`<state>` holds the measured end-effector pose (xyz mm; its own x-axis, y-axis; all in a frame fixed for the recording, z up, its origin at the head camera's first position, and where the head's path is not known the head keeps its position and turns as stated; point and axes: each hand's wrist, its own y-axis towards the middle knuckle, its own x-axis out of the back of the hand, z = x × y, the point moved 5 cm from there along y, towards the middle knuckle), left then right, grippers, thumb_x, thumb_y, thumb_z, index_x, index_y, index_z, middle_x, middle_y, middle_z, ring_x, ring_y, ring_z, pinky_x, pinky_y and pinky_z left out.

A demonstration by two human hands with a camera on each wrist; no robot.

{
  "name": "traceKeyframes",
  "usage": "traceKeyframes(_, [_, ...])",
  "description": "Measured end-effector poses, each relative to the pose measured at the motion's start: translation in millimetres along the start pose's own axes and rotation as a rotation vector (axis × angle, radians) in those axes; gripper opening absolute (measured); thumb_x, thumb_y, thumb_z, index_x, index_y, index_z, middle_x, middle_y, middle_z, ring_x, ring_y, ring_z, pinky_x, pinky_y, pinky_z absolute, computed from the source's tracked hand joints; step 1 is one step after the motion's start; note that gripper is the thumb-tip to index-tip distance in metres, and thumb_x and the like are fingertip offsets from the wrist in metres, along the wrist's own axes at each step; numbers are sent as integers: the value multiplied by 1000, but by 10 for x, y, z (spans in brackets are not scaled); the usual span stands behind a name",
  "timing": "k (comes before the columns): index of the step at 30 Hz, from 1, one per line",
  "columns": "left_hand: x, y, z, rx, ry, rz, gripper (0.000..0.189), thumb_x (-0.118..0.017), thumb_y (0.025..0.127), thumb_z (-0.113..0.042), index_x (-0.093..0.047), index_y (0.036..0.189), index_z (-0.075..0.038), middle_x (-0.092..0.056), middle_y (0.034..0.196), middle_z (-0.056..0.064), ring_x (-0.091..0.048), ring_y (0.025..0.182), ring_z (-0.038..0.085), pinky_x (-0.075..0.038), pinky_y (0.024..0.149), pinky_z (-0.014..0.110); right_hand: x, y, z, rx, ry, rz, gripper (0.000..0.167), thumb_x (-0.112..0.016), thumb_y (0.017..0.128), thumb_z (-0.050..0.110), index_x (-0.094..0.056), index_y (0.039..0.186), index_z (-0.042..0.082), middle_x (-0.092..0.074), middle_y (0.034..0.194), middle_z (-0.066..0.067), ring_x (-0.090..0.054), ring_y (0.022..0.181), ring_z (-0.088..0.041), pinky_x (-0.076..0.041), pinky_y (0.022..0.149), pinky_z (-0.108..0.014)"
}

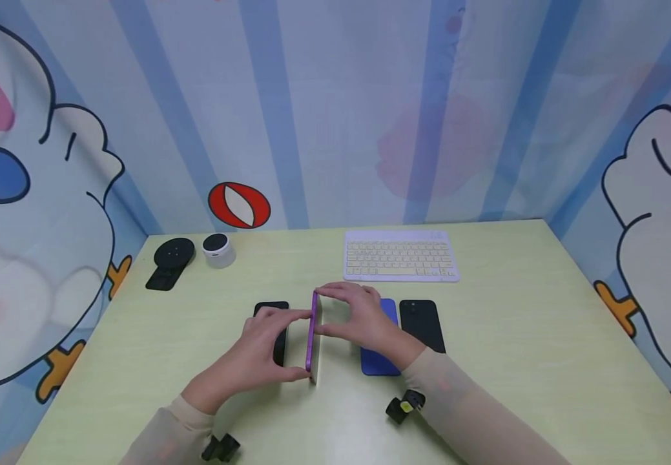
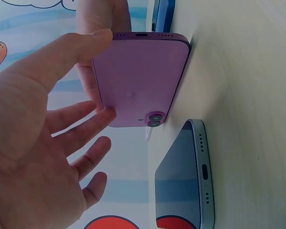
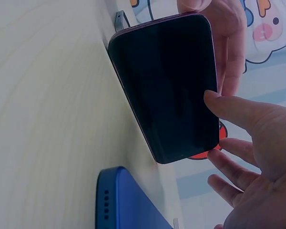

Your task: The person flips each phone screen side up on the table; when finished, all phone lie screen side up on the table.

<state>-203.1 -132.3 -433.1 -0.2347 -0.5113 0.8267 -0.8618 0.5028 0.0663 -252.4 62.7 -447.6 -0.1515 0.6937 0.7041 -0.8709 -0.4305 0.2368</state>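
A purple phone (image 1: 310, 342) stands upright on its long edge between my hands, its purple back (image 2: 138, 81) to the left and dark screen (image 3: 167, 90) to the right. My left hand (image 1: 259, 345) holds it with the thumb at the near end and fingertips at the upper edge by the back. From the other side my right hand (image 1: 361, 316) holds it, thumb on the screen's upper edge and fingers at the far end. Screen up beside the left hand lies another phone (image 1: 279, 349), partly covered. A blue phone (image 1: 380, 366) lies under the right wrist.
Right of the blue phone lies a black phone (image 1: 421, 321). A lilac keyboard (image 1: 401, 256) sits at the back of the pale table (image 1: 521, 336). At the back left are a small white cylinder (image 1: 218, 250) with a dark top and a black folding stand with a round pad (image 1: 174, 253).
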Motion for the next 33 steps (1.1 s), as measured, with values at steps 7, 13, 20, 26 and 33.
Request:
traceKeyframes(7, [25,-8,15,-6,22,4,87,-94,73,-41,-55,149,-26,-55,153,1,-40,136,25,-33,101,52,-17,25,19,7,-6,-10,66,-90,79,33,-66,139,20,-64,144,-3,-54,138,-27,-25,114,-64])
traceKeyframes(13, [39,-31,45,-26,13,-16,86,-95,72,-38,-57,148,-25,-55,153,0,-41,134,24,-33,101,53,-38,33,-28,-20,-16,30,70,-91,79,31,-64,142,19,-63,145,-4,-54,139,-26,-23,115,-66])
traceKeyframes(20, [40,-60,100,-20,7,-20,85,-94,73,-38,-57,148,-24,-53,155,-4,-41,134,22,-33,103,54,-109,79,-119,-36,-71,129,78,-93,76,28,-61,145,18,-67,141,-2,-56,137,-25,-16,116,-70])
traceKeyframes(26, [52,-96,153,-11,-3,-27,84,-94,72,-37,-58,147,-24,-53,155,-4,-41,133,22,-34,102,53,-146,96,-167,-25,-104,173,78,-93,76,23,-60,146,17,-69,137,-1,-56,136,-25,-15,117,-71])
traceKeyframes(33, [7,-123,243,19,4,-32,82,-95,71,-35,-60,145,-23,-55,153,-2,-42,129,22,-34,98,49,-173,102,-246,-59,-130,167,72,-93,75,20,-65,141,19,-66,140,-4,-55,136,-26,-14,118,-68])
